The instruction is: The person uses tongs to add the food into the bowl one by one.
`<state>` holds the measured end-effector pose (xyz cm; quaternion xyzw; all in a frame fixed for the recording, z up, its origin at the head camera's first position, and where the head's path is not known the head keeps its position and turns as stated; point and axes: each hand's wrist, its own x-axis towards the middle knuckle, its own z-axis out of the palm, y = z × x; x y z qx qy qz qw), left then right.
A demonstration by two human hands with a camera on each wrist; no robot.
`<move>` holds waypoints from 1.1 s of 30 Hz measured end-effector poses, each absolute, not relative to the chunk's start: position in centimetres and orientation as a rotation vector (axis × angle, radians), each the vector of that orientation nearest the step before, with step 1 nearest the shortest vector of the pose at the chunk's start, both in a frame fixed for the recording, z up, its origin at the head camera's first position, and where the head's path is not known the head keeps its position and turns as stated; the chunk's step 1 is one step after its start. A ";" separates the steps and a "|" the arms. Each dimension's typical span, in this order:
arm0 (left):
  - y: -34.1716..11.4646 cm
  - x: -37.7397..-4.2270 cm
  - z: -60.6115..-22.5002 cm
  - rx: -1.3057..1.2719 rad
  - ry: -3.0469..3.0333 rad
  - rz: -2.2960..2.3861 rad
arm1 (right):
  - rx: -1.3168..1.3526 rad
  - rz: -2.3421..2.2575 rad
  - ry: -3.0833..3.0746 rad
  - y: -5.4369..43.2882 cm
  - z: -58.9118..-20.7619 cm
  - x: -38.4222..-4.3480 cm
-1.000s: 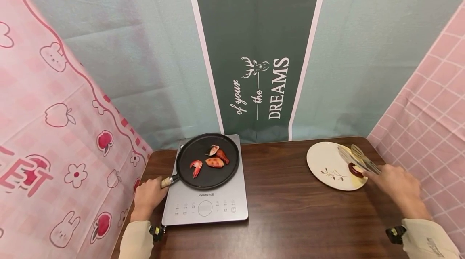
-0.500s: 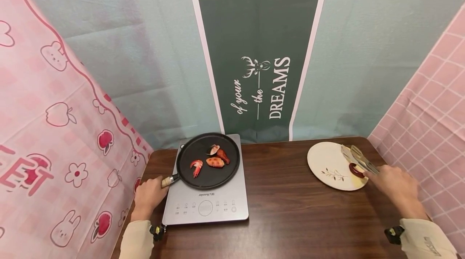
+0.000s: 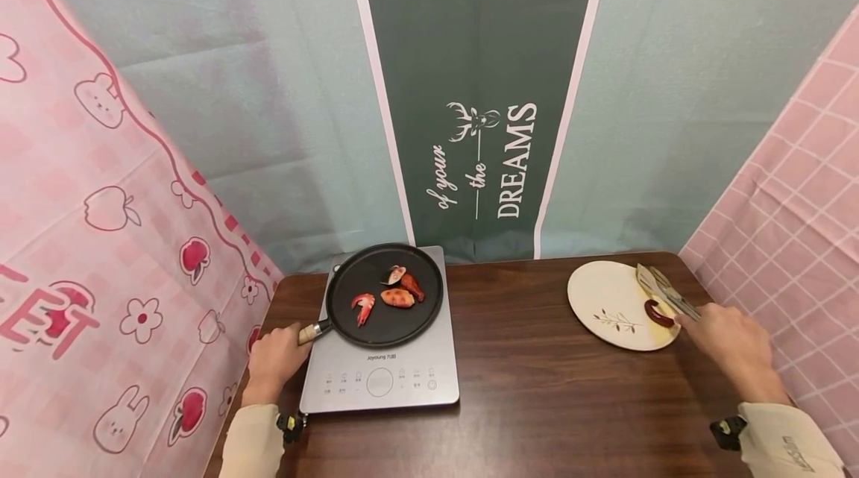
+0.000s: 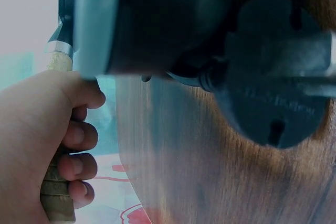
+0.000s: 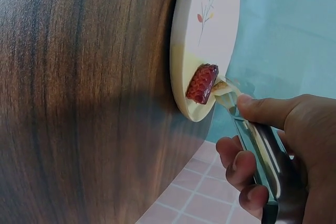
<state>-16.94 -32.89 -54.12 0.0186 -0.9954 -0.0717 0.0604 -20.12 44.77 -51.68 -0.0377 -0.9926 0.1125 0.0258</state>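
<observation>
My left hand (image 3: 277,360) grips the wooden handle (image 3: 309,334) of a flat black pan (image 3: 349,280); its curled fingers show around the handle in the left wrist view. On the pan lie a red shrimp (image 3: 363,309), a chicken wing (image 3: 397,299), a browned drumstick (image 3: 411,286) and a shell-like piece (image 3: 394,275). At the right, my right hand (image 3: 728,347) holds metal tongs (image 5: 262,153), thumb on one side and fingers on the other. Their ends reach over the plate's right side, beside a curved, dark red scored sausage (image 5: 202,84) that lies on the plate (image 3: 593,291).
The pan stands on a silver induction cooker (image 3: 429,359) at the left of the brown wooden table (image 3: 523,373). A green cloth backdrop (image 3: 470,30) hangs behind the table. Pink patterned cloths border it on the left (image 3: 121,299) and right (image 3: 798,187).
The tong blades have drawn closer together, the left one moving right across the plate. The sausage has turned slightly. My left hand and the pan have stayed in place.
</observation>
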 end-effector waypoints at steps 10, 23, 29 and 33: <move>-32.9 -17.0 -54.2 0.058 -3.018 -0.215 | -0.119 0.336 -3.054 44.7 -51.5 -20.2; -33.0 -17.0 -54.1 0.071 -3.019 -0.212 | -0.123 0.341 -3.027 44.7 -51.7 -20.0; -32.9 -17.0 -53.8 0.062 -3.029 -0.217 | -0.130 0.342 -3.021 44.7 -51.8 -20.0; -32.8 -16.9 -53.9 0.070 -3.027 -0.219 | -0.126 0.339 -3.019 44.7 -52.0 -20.0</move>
